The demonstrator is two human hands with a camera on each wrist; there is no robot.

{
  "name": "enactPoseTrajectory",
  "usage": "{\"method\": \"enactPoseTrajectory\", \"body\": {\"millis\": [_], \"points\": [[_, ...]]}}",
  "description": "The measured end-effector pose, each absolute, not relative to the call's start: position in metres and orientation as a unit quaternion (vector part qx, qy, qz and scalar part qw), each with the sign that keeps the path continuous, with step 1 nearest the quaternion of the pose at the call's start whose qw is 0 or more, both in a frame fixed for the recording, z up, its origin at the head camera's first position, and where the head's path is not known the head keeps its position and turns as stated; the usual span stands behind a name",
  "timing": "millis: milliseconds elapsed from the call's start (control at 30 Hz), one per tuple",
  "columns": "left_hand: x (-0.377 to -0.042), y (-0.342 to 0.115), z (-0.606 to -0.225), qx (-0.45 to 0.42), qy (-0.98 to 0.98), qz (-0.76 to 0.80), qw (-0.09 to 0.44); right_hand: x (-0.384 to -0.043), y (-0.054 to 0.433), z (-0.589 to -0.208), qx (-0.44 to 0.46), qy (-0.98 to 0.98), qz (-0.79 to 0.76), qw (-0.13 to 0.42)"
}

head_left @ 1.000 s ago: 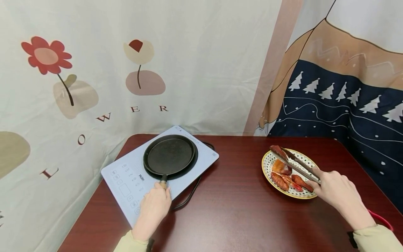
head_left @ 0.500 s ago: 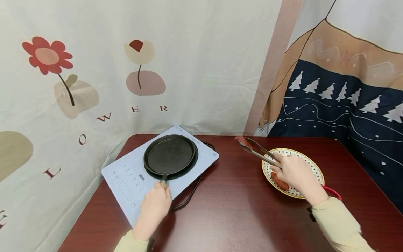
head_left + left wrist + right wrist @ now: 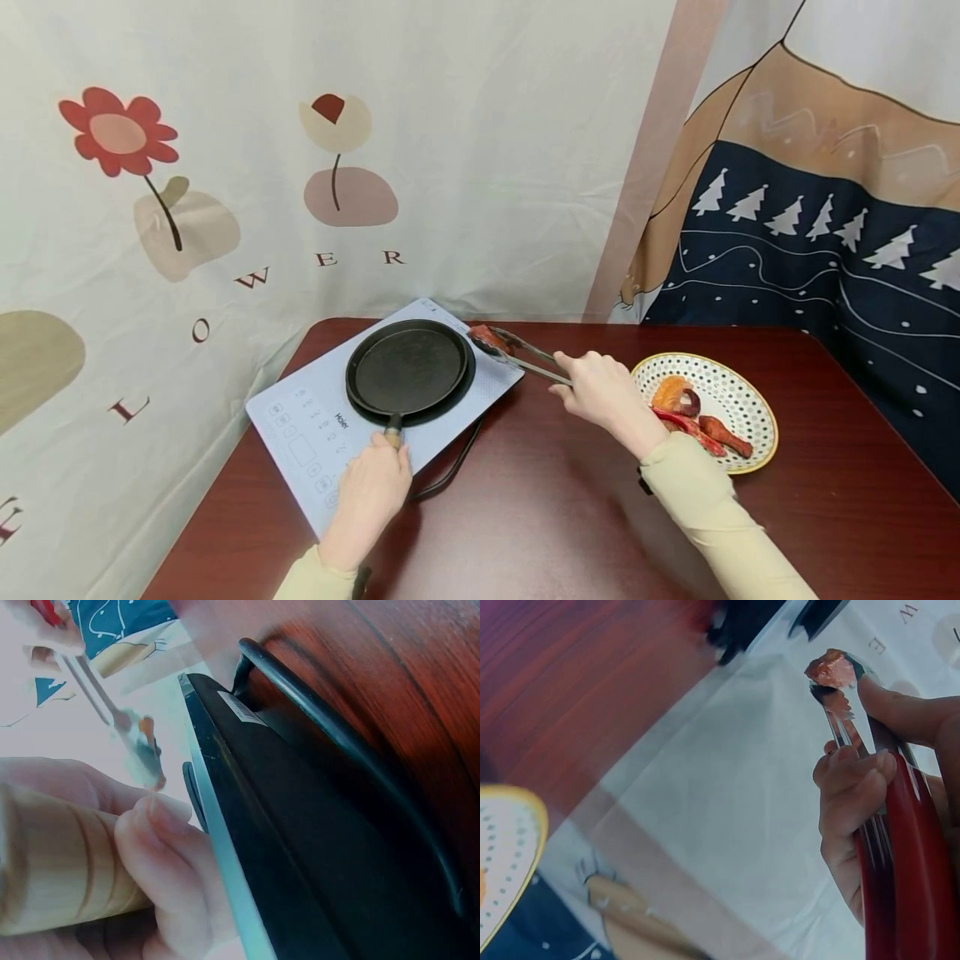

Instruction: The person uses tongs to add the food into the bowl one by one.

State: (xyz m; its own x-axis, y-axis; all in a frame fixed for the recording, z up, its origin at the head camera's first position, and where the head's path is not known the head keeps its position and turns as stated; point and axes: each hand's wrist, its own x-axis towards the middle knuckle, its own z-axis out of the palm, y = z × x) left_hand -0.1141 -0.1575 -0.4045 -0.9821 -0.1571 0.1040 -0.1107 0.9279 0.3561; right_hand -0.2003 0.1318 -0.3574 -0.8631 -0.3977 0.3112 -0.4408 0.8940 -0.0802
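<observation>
My left hand (image 3: 375,483) grips the wooden handle (image 3: 52,855) of a black frying pan (image 3: 407,367), its fingers curled round it. Nothing lies in the pan, which sits on a pale blue induction cooktop (image 3: 288,425). My right hand (image 3: 606,392) holds metal tongs with red handles (image 3: 919,862), fingers on one arm and thumb on the other. Between the tongs' tips is a reddish-brown piece of meat (image 3: 489,337), seen also as a rough lump in the right wrist view. It hangs at the cooktop's right corner, just right of the pan.
A dotted plate with a yellow rim (image 3: 765,417) stands at the right, bearing a drumstick (image 3: 726,436), red strips and other pieces; my right sleeve partly covers it. A black cable (image 3: 337,735) runs beside the cooktop. Printed curtains (image 3: 487,167) hang behind the brown table (image 3: 525,517).
My right hand has carried the tongs and the meat from over the plate leftward to the cooktop's corner. My left hand stays on the pan handle.
</observation>
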Motion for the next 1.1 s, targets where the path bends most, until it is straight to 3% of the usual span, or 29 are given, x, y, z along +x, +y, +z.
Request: {"method": "enactPoseTrajectory", "body": {"millis": [433, 1100], "points": [[-0.115, -0.158, -0.403, 0.069, -0.980, -0.175, 0.062, -0.225, 0.082, -0.361, 0.238, -0.953, 0.090, 0.164], [-0.113, -0.157, -0.403, 0.070, -0.980, -0.178, 0.063, -0.254, 0.035, -0.371, 0.229, -0.966, 0.037, 0.112]]}}
